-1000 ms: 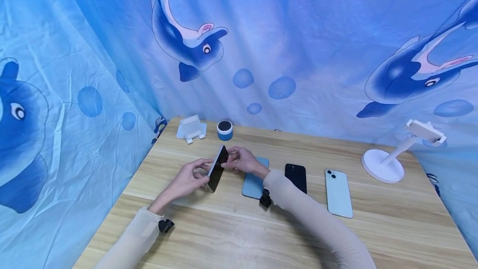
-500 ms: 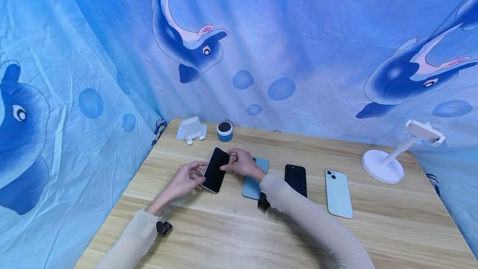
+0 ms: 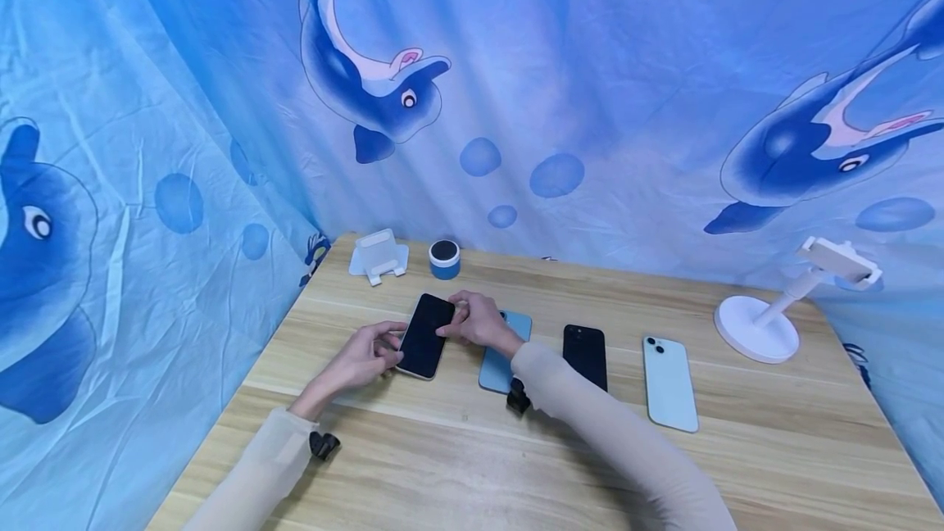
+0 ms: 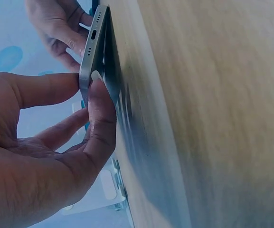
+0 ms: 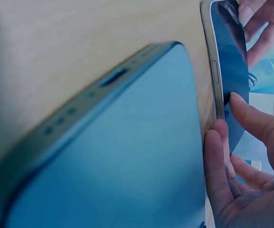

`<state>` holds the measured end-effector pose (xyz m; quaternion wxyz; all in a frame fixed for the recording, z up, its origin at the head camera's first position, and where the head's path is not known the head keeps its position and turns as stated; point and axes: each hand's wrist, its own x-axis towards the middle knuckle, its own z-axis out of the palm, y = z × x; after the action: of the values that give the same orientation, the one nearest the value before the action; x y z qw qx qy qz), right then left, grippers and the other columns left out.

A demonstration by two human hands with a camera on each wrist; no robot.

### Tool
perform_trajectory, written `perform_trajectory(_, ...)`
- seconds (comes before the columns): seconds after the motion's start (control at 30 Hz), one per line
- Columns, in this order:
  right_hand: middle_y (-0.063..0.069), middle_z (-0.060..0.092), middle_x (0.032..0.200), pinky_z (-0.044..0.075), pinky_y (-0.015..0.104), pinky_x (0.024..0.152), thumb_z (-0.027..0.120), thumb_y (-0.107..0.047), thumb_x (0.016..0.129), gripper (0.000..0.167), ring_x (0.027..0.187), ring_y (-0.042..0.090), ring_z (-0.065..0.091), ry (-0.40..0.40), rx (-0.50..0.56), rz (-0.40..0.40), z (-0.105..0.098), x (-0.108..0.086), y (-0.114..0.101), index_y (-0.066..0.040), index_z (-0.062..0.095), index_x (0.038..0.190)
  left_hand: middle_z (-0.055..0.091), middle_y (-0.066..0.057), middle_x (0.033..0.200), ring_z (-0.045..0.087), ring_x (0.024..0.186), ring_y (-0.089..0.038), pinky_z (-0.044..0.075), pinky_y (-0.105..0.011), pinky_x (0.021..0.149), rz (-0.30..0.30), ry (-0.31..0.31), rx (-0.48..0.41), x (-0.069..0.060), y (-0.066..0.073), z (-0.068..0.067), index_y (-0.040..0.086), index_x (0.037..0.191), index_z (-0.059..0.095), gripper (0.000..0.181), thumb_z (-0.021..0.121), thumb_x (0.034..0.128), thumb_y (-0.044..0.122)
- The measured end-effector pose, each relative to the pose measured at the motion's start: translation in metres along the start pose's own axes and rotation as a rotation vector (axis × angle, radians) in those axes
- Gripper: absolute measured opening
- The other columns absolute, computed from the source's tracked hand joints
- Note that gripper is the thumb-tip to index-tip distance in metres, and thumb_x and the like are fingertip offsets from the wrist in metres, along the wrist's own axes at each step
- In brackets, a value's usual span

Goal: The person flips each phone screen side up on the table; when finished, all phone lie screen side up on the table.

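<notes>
A smartphone (image 3: 426,336) lies screen up and low over the wooden table, its dark display towards me. My left hand (image 3: 360,357) pinches its near left corner; in the left wrist view one finger (image 4: 102,114) is tucked between the phone's back and the table. On the opposite side, my right hand (image 3: 478,321) holds the long edge, with the thumb (image 5: 250,114) over the screen and other fingers along the side. A blue phone (image 3: 496,365) lies back up just right of it, partly beneath my right wrist.
Farther right lie a black phone (image 3: 583,351), partly covered by my right sleeve, and a pale mint phone (image 3: 669,383). A small white phone stand (image 3: 378,254) and a blue-white round device (image 3: 444,262) stand at the back left. A white round-based phone holder (image 3: 758,336) stands back right.
The phone has turned from nearly upright on its edge to almost flat, screen up. Both hands stay on it, and the left has shifted slightly left.
</notes>
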<state>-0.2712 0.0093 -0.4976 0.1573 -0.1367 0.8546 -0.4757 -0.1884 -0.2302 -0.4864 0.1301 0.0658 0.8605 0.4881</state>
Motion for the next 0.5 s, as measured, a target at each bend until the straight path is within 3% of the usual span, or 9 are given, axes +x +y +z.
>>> perform_trajectory(0.3,0.007,0.075,0.081,0.061,0.034,0.061,0.088,-0.021,0.084,0.065,0.063,0.023,0.074,0.008,0.02,0.033,-0.0012,0.0037,0.0,-0.009,0.061,0.142,0.066,-0.018,0.113,0.064,0.08,-0.015,0.051,-0.025,0.062,-0.005,-0.007,0.102,0.0062,0.0015,-0.0013,-0.004,0.147,0.052,0.06,0.071,0.0895,-0.001)
perform_trajectory(0.5,0.009,0.076,0.081,0.061,0.034,0.06,0.088,-0.021,0.084,0.064,0.062,0.022,0.074,0.003,0.024,0.04,-0.002,0.0052,0.0012,-0.009,0.061,0.142,0.064,-0.019,0.113,0.064,0.083,-0.017,0.05,-0.024,0.066,-0.023,-0.033,0.074,0.0087,0.0004,-0.0013,-0.007,0.147,0.05,0.071,0.08,0.0832,-0.001)
